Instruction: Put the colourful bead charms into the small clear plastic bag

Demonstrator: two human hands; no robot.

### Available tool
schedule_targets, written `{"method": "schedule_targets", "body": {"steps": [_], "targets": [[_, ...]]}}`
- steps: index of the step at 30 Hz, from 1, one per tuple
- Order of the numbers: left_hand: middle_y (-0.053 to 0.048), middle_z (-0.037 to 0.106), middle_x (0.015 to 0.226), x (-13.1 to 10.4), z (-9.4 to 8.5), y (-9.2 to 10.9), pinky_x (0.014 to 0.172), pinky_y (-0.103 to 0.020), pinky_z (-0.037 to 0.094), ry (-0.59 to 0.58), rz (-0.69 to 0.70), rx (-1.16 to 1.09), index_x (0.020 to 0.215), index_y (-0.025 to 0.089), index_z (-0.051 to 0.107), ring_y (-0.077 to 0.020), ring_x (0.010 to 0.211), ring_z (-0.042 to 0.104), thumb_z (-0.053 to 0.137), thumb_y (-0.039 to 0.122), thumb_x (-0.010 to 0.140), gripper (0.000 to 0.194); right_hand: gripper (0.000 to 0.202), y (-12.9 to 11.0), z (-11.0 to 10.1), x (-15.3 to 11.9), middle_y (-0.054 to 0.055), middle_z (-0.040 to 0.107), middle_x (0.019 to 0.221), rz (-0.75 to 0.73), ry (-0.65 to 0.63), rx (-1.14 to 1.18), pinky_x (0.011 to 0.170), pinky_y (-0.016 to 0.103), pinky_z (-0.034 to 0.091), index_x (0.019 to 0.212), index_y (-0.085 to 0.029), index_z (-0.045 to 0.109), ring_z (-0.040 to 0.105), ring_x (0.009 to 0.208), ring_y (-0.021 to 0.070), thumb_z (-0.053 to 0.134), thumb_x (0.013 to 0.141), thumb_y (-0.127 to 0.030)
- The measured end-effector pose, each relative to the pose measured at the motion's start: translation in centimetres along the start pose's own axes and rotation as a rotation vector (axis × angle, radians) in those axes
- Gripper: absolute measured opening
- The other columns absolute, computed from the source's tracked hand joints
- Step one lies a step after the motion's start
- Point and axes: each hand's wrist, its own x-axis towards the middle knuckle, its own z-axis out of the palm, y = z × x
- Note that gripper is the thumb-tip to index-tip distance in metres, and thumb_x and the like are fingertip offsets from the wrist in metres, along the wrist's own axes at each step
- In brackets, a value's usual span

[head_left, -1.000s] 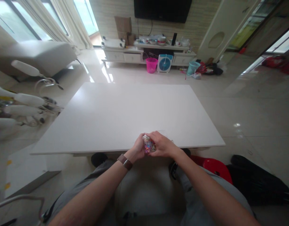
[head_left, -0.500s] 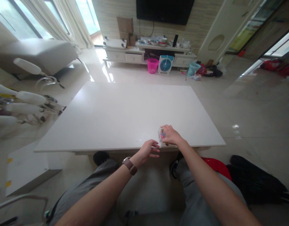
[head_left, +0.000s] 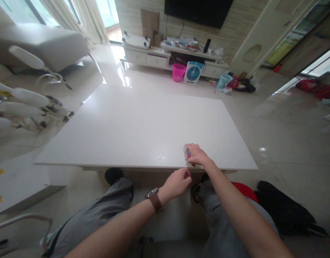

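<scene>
gripping small colourful packet [head_left: 186, 153] on white table [head_left: 143, 129], right hand [head_left: 197, 154]

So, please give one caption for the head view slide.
Right hand rests on a small colourful packet on the white table; left hand hovers below.

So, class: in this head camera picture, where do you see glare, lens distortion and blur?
Head view: window glare streaks the glossy floor and softly sheens the white table; wide-angle distortion bends and tilts the table edges and walls; the small colourful packet under the right hand is too blurred to read.
</scene>
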Motion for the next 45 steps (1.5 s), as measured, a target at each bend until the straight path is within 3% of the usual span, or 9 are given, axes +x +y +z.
{"method": "schedule_targets", "body": {"steps": [4, 10, 45], "targets": [[-0.005, 0.069, 0.098, -0.9, 0.1, 0.6, 0.073, -0.031, 0.049, -0.023, 0.107, 0.291, 0.094, 0.022, 0.059, -0.0219, 0.085, 0.065, 0.05, 0.024, 0.085, 0.013, 0.074, 0.1, -0.2, 0.3, 0.012, 0.055, 0.123, 0.011, -0.018, -0.007, 0.094, 0.037, 0.04, 0.138, -0.019, 0.047, 0.048, 0.11, 0.0292, 0.066, 0.066, -0.021], [-0.005, 0.068, 0.104, -1.1, 0.5, 0.7, 0.076, -0.033, 0.052, -0.063, 0.195, 0.452, 0.101, 0.024, 0.057, -0.0235, 0.088, 0.068, 0.047, 0.027, 0.089, 0.016, 0.072, 0.1, -0.3, 0.4, 0.013, 0.054, 0.123, 0.047, -0.013, -0.031, 0.09, 0.037, 0.042, 0.138, -0.019, 0.048, 0.047, 0.108, 0.0308, 0.066, 0.068, -0.023], [-0.006, 0.065, 0.108, -1.0, 0.4, 1.1, 0.079, -0.035, 0.055, -0.13, 0.235, 0.563, 0.106, 0.023, 0.054, -0.0231, 0.094, 0.069, 0.045, 0.026, 0.092, 0.016, 0.076, -0.3, -0.3, -0.1, 0.012, 0.052, 0.129, 0.099, 0.022, -0.004, 0.089, 0.038, 0.044, 0.143, -0.021, 0.045, 0.046, 0.109, 0.031, 0.066, 0.07, -0.025]]}}
